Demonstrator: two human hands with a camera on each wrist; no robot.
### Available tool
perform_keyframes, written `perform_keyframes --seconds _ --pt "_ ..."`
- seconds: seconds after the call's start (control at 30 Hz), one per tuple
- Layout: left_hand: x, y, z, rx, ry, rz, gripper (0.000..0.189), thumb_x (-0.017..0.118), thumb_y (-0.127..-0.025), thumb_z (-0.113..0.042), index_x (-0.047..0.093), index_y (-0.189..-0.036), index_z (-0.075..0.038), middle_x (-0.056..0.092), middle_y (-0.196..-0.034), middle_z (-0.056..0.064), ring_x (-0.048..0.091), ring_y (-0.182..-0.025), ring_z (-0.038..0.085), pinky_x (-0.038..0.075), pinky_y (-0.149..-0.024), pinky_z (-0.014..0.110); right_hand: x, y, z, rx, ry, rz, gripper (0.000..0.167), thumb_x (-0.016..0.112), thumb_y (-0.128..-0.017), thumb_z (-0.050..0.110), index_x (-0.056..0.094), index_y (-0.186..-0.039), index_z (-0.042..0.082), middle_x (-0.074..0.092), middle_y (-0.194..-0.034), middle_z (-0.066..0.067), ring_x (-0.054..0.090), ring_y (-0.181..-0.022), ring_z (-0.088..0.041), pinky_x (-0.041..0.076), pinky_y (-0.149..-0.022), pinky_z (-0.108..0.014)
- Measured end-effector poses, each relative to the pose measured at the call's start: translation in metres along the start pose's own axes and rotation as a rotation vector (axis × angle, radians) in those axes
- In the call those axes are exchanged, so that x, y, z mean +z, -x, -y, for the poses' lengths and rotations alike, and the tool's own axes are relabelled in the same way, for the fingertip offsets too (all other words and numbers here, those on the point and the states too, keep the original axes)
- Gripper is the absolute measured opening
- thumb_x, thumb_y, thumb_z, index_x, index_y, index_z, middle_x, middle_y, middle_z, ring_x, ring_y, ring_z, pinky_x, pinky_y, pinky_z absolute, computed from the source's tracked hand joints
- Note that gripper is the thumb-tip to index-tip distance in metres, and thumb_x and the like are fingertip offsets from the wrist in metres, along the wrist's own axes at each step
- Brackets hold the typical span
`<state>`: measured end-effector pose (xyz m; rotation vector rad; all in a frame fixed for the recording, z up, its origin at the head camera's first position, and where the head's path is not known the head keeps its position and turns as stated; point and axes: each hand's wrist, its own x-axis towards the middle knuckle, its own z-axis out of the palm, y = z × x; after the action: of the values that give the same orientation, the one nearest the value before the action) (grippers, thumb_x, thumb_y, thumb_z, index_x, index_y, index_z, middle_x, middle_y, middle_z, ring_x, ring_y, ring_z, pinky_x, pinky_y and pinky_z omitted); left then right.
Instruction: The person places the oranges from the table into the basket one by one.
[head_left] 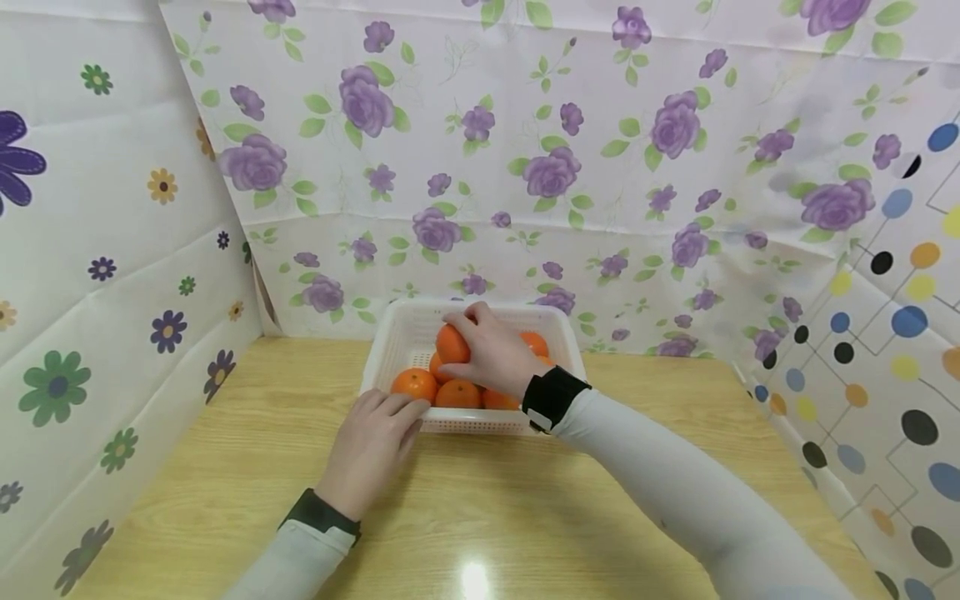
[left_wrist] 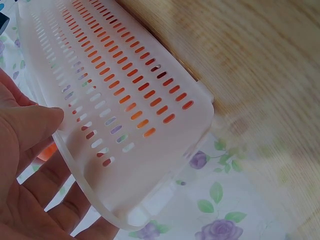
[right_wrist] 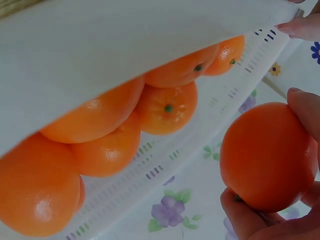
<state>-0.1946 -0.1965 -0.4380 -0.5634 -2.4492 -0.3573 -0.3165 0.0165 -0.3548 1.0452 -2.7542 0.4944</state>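
Observation:
A white plastic basket [head_left: 480, 422] with slotted walls stands on the table and holds several oranges [head_left: 459, 394]. My left hand [head_left: 377, 442] grips its near left rim; in the left wrist view the thumb [left_wrist: 37, 125] presses the outside wall while the other fingers reach over the edge. Over the basket, my right hand [head_left: 498, 350] holds one orange [right_wrist: 267, 156] between thumb and fingers, above the other fruit. The right wrist view shows green stem ends on some oranges [right_wrist: 167, 108] in the basket. Part of the fruit is hidden behind the near wall and my right hand.
The basket sits at the back of a wood-grain table [head_left: 480, 508], close to a cloth backdrop [head_left: 480, 167] with purple roses. Patterned sheets hang at the left [head_left: 127, 333] and right [head_left: 862, 367] sides.

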Motion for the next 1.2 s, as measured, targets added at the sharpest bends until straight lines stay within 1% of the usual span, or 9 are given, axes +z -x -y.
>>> perform_keyframes --seconds 0.07,0.2,0.3,0.43,0.57,0.7,0.87,1.0,1.2 --pt "0.000 0.000 0.000 -0.003 -0.003 0.003 0.030 0.091 -0.094 -0.010 0.082 -0.122 -0.015 0.079 -0.115 0.003 0.064 -0.100 0.026 0.055 -0.096 0.043 0.001 -0.003 0.002 0.010 -0.009 0.013 0.080 0.089 -0.095 0.045 0.053 -0.161 0.017 0.052 -0.143 -0.018 0.067 -0.102 -0.029 0.065 -0.088 -0.041" --pt "0.000 0.000 0.000 0.003 -0.007 -0.010 0.030 0.091 -0.093 -0.010 0.082 -0.121 -0.014 0.079 -0.114 0.003 0.064 -0.100 0.026 0.056 -0.094 0.043 0.001 -0.007 0.004 0.038 -0.019 0.048 0.079 0.087 -0.096 0.047 0.053 -0.161 0.017 0.055 -0.140 -0.017 0.068 -0.102 -0.028 0.064 -0.087 -0.042" --pt "0.000 0.000 0.000 0.006 -0.009 -0.016 0.031 0.092 -0.092 -0.009 0.082 -0.121 -0.014 0.079 -0.113 0.003 0.064 -0.099 0.027 0.056 -0.094 0.044 0.002 -0.011 0.006 0.061 -0.014 0.072 0.079 0.085 -0.098 0.051 0.052 -0.162 0.018 0.056 -0.143 -0.015 0.067 -0.103 -0.026 0.064 -0.088 -0.041" --pt "-0.001 0.001 0.000 0.006 -0.013 -0.008 0.030 0.091 -0.092 -0.009 0.082 -0.121 -0.014 0.079 -0.113 0.003 0.064 -0.100 0.028 0.056 -0.096 0.044 0.004 -0.018 0.008 0.078 -0.001 0.087 0.081 0.083 -0.098 0.053 0.051 -0.164 0.020 0.056 -0.148 -0.014 0.067 -0.105 -0.024 0.063 -0.091 -0.040" --pt "-0.002 0.002 0.001 0.015 -0.012 -0.013 0.029 0.091 -0.093 -0.009 0.082 -0.120 -0.013 0.079 -0.113 0.004 0.065 -0.099 0.029 0.055 -0.096 0.045 0.005 -0.024 0.013 0.065 0.027 0.091 0.079 0.083 -0.099 0.051 0.051 -0.164 0.020 0.056 -0.150 -0.012 0.067 -0.110 -0.024 0.063 -0.095 -0.040" --pt "-0.002 0.002 0.001 0.023 -0.006 -0.027 0.029 0.091 -0.092 -0.009 0.082 -0.119 -0.013 0.079 -0.112 0.004 0.065 -0.099 0.030 0.055 -0.097 0.045 0.007 -0.030 0.018 0.033 0.063 0.104 0.078 0.082 -0.100 0.050 0.051 -0.164 0.019 0.057 -0.149 -0.010 0.067 -0.116 -0.025 0.061 -0.101 -0.039" --pt "-0.001 0.002 0.001 0.017 -0.008 -0.027 0.030 0.092 -0.091 -0.009 0.082 -0.119 -0.013 0.079 -0.113 0.004 0.065 -0.099 0.030 0.055 -0.097 0.045 0.010 -0.036 0.023 -0.003 0.102 0.120 0.077 0.084 -0.100 0.046 0.051 -0.164 0.019 0.058 -0.150 -0.008 0.065 -0.123 -0.024 0.058 -0.106 -0.036" --pt "-0.002 0.002 0.000 0.013 -0.013 -0.018 0.030 0.092 -0.092 -0.010 0.082 -0.120 -0.014 0.079 -0.113 0.004 0.065 -0.099 0.029 0.055 -0.097 0.045 0.011 -0.040 0.026 -0.014 0.107 0.137 0.076 0.084 -0.101 0.043 0.051 -0.165 0.020 0.056 -0.153 -0.008 0.063 -0.127 -0.025 0.057 -0.107 -0.037" --pt "-0.001 0.001 -0.001 0.021 -0.015 -0.019 0.029 0.091 -0.093 -0.011 0.081 -0.120 -0.014 0.078 -0.113 0.003 0.064 -0.100 0.029 0.055 -0.098 0.045 0.011 -0.042 0.029 -0.008 0.122 0.154 0.073 0.082 -0.103 0.038 0.050 -0.165 0.022 0.053 -0.155 -0.007 0.060 -0.128 -0.025 0.057 -0.108 -0.037"
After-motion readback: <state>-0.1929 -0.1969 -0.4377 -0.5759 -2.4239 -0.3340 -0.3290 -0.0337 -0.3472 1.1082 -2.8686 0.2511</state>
